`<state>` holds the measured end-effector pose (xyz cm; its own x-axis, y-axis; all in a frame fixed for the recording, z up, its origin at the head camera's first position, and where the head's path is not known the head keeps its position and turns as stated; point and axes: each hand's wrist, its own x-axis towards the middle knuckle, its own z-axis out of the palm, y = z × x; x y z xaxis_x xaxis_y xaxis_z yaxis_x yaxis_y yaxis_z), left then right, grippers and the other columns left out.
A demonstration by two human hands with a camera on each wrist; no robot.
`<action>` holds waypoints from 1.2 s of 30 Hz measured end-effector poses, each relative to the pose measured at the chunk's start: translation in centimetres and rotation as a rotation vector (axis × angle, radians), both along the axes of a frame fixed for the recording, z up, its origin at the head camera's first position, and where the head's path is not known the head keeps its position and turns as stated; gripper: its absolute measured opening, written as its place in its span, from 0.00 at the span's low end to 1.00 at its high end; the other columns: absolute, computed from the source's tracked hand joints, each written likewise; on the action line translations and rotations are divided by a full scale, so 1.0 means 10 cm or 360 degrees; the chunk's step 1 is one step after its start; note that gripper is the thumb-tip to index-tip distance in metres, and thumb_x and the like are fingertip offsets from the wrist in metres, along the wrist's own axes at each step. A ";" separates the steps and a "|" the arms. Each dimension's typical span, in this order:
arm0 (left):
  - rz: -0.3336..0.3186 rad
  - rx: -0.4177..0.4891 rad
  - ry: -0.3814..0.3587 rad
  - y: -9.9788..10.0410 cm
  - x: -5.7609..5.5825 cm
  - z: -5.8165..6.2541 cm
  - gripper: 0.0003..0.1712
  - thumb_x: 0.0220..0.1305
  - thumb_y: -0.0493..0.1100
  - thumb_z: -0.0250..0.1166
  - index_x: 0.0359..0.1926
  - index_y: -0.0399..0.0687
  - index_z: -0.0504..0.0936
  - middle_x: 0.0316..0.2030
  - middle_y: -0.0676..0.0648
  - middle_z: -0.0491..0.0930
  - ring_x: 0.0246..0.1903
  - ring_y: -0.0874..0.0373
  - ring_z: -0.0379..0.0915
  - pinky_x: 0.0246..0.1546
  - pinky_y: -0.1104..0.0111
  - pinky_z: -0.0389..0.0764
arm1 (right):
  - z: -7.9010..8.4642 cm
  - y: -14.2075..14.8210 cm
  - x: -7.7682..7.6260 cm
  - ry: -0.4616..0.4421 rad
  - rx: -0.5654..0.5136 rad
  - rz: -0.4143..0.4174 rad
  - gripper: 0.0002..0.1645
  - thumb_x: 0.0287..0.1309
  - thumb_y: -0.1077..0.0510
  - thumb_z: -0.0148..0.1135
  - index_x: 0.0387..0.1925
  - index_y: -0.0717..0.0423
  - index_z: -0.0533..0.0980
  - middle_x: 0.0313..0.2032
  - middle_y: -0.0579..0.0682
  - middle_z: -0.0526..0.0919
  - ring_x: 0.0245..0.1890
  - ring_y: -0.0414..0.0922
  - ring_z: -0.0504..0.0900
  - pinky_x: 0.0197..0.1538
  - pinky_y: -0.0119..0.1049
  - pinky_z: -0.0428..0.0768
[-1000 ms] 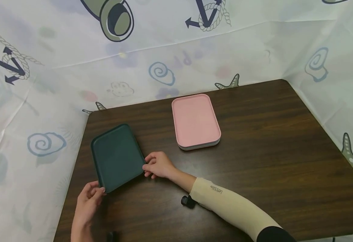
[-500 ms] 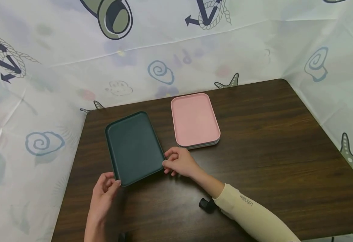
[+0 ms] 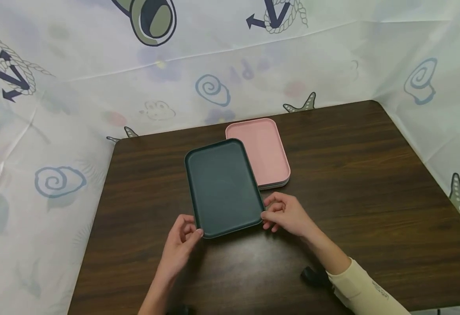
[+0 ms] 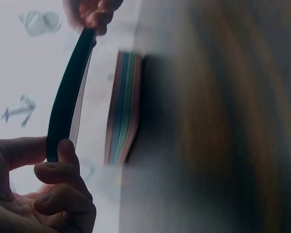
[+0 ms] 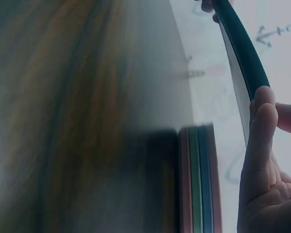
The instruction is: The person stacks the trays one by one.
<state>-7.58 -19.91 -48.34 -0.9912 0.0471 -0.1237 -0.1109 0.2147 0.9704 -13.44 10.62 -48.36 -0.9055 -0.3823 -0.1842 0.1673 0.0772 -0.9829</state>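
Observation:
A dark green rectangular tray with a low rim is held up off the table by both hands. My left hand pinches its near left corner, thumb on top and fingers beneath. At the near right corner my right hand pinches the rim in the same way. The tray overlaps the left part of a pink tray in the head view. That pink tray tops a stack; the left wrist view shows the stack's edges in pink, blue and green, with the held tray apart from it.
The stack stands near the back edge of a dark wood-grain table. A pale sheet printed with anchors and shells hangs behind and at both sides. Black wrist-camera mounts sit under the forearms.
Both hands have carried the green tray from the left side of the table rightward, until it overlaps the pink stack in the head view. The stack has stayed in place.

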 end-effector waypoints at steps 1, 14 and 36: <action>-0.0033 -0.0003 -0.0008 0.05 0.00 -0.01 0.14 0.67 0.31 0.61 0.50 0.39 0.69 0.26 0.43 0.71 0.16 0.61 0.61 0.19 0.70 0.65 | 0.00 0.06 0.03 -0.0008 0.0004 -0.0011 0.18 0.56 0.67 0.64 0.45 0.71 0.69 0.26 0.60 0.84 0.24 0.50 0.86 0.25 0.42 0.82; -0.0313 0.0022 -0.0052 0.51 -0.04 -0.14 0.13 0.67 0.33 0.62 0.48 0.40 0.69 0.27 0.38 0.75 0.16 0.63 0.61 0.18 0.74 0.64 | -0.13 0.67 0.37 -0.0142 0.0061 -0.0050 0.21 0.60 0.63 0.65 0.46 0.70 0.66 0.30 0.68 0.83 0.29 0.56 0.86 0.32 0.48 0.83; -0.0328 -0.0049 -0.0129 0.73 -0.09 -0.24 0.14 0.66 0.32 0.62 0.50 0.38 0.68 0.26 0.49 0.73 0.17 0.64 0.59 0.22 0.75 0.62 | -0.22 0.90 0.36 -0.0215 0.0112 -0.0011 0.24 0.61 0.60 0.65 0.48 0.72 0.65 0.33 0.68 0.84 0.31 0.56 0.86 0.34 0.48 0.84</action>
<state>-8.52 -12.57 -50.77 -0.9478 0.2425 -0.2068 -0.1387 0.2703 0.9527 -9.87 19.57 -50.52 -0.8731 -0.3581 -0.3307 0.2985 0.1435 -0.9436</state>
